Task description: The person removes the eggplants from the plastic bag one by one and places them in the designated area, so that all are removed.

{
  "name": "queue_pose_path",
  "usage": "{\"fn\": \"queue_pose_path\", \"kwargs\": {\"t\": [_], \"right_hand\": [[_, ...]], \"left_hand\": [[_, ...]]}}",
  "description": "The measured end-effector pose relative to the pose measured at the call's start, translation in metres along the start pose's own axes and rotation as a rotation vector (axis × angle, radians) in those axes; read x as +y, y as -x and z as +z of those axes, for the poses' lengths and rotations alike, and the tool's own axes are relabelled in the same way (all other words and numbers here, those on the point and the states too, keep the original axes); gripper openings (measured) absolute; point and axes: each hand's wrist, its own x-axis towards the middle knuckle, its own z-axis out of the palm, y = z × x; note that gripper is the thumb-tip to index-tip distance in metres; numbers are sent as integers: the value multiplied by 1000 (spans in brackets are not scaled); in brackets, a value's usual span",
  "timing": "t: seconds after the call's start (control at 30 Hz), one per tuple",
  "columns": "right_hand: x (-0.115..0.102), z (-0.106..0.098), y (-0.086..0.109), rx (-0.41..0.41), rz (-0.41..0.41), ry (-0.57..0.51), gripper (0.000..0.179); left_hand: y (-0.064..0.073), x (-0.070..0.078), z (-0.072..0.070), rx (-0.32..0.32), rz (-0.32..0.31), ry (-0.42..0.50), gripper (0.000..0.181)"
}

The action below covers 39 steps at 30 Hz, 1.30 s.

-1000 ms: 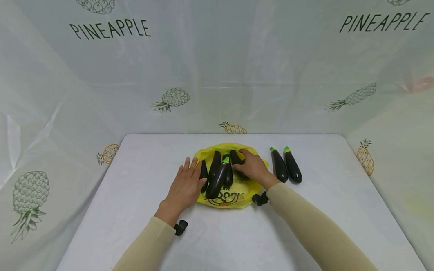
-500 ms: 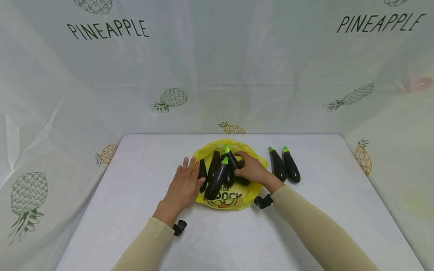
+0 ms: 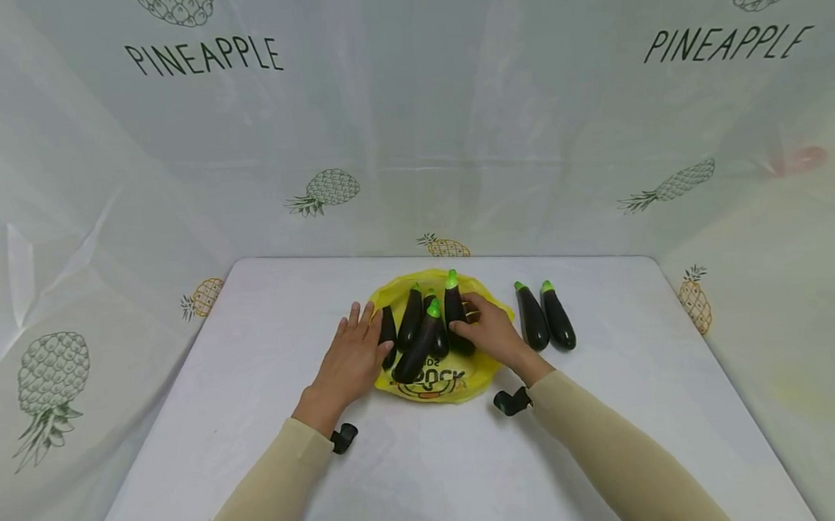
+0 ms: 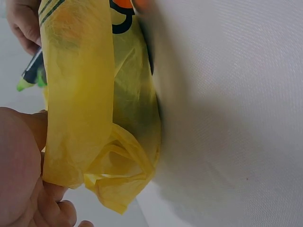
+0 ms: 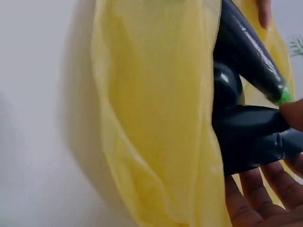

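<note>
A yellow plastic bag [image 3: 480, 375] lies on the table with its mouth spread wide and several dark eggplants in it. My right hand [image 3: 493, 329] holds the rightmost eggplant [image 3: 456, 313], thumb on one side and fingers on the other; its green stem end points away from me. In the right wrist view, the fingers [image 5: 253, 189] lie under that eggplant. My left hand [image 3: 352, 358] rests at the bag's left rim, fingers straight and spread, beside the leftmost eggplant [image 3: 388, 333]. Another eggplant [image 3: 418, 351] lies on top in the middle.
Two more eggplants, one [image 3: 531, 317] nearer the bag and one [image 3: 558, 316] farther right, lie side by side on the white table [image 3: 429, 472]. A sheet printed with pineapples [image 3: 496, 130] hangs behind and along the sides.
The eggplant in my right hand has swung from slanted to nearly straight, its stem end now to the right of the others. The left hand has kept its place at the rim.
</note>
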Motion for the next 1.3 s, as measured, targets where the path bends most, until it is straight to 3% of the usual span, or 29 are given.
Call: {"fn": "queue_pose_path", "kwargs": {"t": [0.23,0.5,1.3], "right_hand": [[1,3,4,95,-21,-25,71],[-1,1,12,151,-61,-50,72],[-10,-7,26,179,-73,-52,73]], "left_hand": [[1,0,-1,19,6,6,67],[1,0,-2,21,10,2,67],[2,-3,-2,8,35,6,67]]}}
